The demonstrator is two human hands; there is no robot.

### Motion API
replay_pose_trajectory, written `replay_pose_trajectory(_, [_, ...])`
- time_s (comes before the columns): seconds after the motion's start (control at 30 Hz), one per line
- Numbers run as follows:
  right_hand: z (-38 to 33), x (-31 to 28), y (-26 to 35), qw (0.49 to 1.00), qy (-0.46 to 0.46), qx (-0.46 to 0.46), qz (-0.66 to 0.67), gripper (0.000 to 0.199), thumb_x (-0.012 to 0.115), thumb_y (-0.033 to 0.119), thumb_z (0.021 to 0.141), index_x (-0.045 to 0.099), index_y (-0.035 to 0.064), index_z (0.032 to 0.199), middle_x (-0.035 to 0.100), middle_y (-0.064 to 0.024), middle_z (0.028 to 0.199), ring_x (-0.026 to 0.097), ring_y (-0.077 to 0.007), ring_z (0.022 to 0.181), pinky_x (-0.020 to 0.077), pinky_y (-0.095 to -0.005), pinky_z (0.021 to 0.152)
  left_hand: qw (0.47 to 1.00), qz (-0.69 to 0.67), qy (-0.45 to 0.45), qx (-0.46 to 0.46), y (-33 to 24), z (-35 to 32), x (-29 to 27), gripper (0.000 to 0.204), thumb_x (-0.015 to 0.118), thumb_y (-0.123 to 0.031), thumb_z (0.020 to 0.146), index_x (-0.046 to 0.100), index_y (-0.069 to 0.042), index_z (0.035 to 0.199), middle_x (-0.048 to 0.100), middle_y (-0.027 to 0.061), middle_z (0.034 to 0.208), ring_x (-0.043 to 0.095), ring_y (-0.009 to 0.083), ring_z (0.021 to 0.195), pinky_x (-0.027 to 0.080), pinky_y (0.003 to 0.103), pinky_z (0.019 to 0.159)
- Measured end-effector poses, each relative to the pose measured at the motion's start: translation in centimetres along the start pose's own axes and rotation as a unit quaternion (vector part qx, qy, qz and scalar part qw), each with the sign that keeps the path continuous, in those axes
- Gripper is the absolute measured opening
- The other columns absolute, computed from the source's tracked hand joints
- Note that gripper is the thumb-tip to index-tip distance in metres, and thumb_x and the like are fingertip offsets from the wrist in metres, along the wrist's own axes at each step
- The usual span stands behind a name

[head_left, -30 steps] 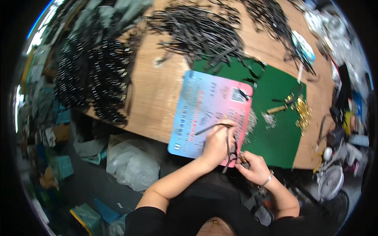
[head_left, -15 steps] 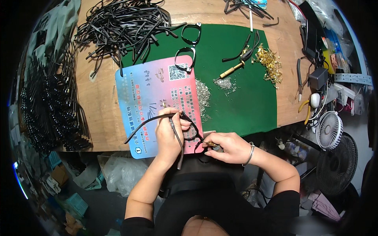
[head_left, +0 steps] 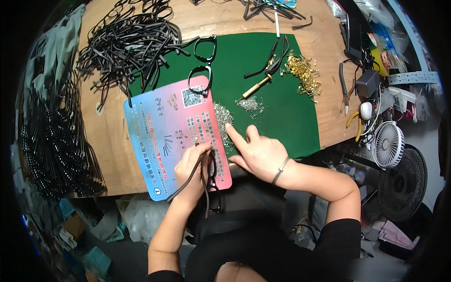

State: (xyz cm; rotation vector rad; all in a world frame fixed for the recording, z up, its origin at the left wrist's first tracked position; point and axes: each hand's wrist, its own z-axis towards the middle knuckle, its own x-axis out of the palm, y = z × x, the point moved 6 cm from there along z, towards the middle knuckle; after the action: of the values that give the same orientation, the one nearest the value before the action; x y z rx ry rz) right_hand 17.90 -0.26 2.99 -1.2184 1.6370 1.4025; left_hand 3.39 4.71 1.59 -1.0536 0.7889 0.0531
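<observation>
My left hand (head_left: 190, 171) is closed around black eyeglasses (head_left: 213, 176) at the table's near edge. Two dark temples (head_left: 189, 177) stick out past its fingers, and part of the frame is hidden. A small brass-coloured piece (head_left: 197, 140) shows by the fingertips. My right hand (head_left: 263, 155), wearing a metal bangle, has its fingers apart, the index fingertip at a pile of tiny silver screws (head_left: 222, 118). Between the hands lies the edge of a blue-and-pink printed mat (head_left: 141, 136). I see no tool in the right hand.
Another black glasses frame (head_left: 199, 77) lies across the mats. On the green mat (head_left: 291, 127) are a brass-handled screwdriver (head_left: 253, 89), a smaller silver heap (head_left: 251, 104), gold parts (head_left: 303, 73) and loose temples (head_left: 277, 61). Dark temples (head_left: 136, 56) are piled far left; pliers (head_left: 345, 91) lie right.
My right hand has left the glasses and moved up to the silver screws, its fingers opening; the brass-coloured tool it held is out of sight. The left hand has tilted the glasses. The view has shifted.
</observation>
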Motion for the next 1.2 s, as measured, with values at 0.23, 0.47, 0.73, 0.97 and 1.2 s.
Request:
replay_pose_trajectory(0.23, [-2.3, -1.5, -2.7, 0.986, -0.001, 0.065, 0.154, 0.042, 0.055, 0.017, 0.083, 0.039, 0.0043, 0.119, 0.044, -0.0184, 0.098, 0.06, -0.0358, 0.076, 0.0515, -0.0426, 0.067, 0.999, -0.006, -0.02, -0.025, -0.1, -0.5, 0.9, 0.011, 0.054, 0.004, 0.087, 0.058, 0.0, 0.097, 0.057, 0.0095, 0.076, 0.057, 0.015, 0.057, 0.046, 0.026, 0.052])
replay_pose_trajectory(0.47, [-2.0, -1.0, -2.3, 0.996, -0.081, 0.009, 0.031, 0.04, 0.061, 0.012, 0.078, 0.053, 0.0114, 0.117, 0.046, -0.0103, 0.088, 0.059, -0.0224, 0.065, 0.0511, -0.0341, 0.051, 0.999, -0.029, -0.019, -0.036, 0.3, -0.6, 1.1, 0.008, 0.053, 0.002, 0.088, 0.059, 0.0, 0.094, 0.057, 0.0084, 0.076, 0.055, 0.0131, 0.055, 0.045, 0.025, 0.051])
replay_pose_trajectory(0.73, [-1.9, -0.9, -1.7, 0.994, -0.107, -0.022, -0.028, 0.048, 0.064, 0.008, 0.067, 0.059, 0.0128, 0.114, 0.049, -0.0067, 0.085, 0.056, -0.0186, 0.062, 0.048, -0.0295, 0.051, 0.998, -0.04, -0.011, -0.043, 0.1, -0.4, 1.2, 0.01, 0.053, 0.004, 0.087, 0.058, 0.0, 0.094, 0.055, 0.0079, 0.075, 0.054, 0.0125, 0.054, 0.044, 0.024, 0.049])
replay_pose_trajectory(0.97, [-1.6, -0.8, -1.5, 0.991, -0.108, -0.057, -0.054, 0.051, 0.064, 0.009, 0.065, 0.059, 0.0146, 0.116, 0.049, -0.0061, 0.083, 0.052, -0.0177, 0.058, 0.0464, -0.0289, 0.049, 0.997, -0.051, -0.005, -0.056, 0.1, -0.3, 1.0, 0.011, 0.056, 0.005, 0.085, 0.058, -0.001, 0.095, 0.054, 0.0084, 0.073, 0.055, 0.0157, 0.055, 0.045, 0.026, 0.05])
replay_pose_trajectory(1.2, [-1.1, -1.1, -1.7, 0.997, -0.047, -0.055, 0.018, 0.045, 0.061, 0.009, 0.074, 0.059, 0.0172, 0.118, 0.049, -0.007, 0.08, 0.055, -0.0203, 0.059, 0.0486, -0.0313, 0.049, 0.992, -0.094, 0.027, -0.078, -0.2, 0.4, 0.8, 0.011, 0.056, 0.005, 0.084, 0.059, 0.001, 0.094, 0.056, 0.0091, 0.075, 0.056, 0.015, 0.056, 0.046, 0.027, 0.052])
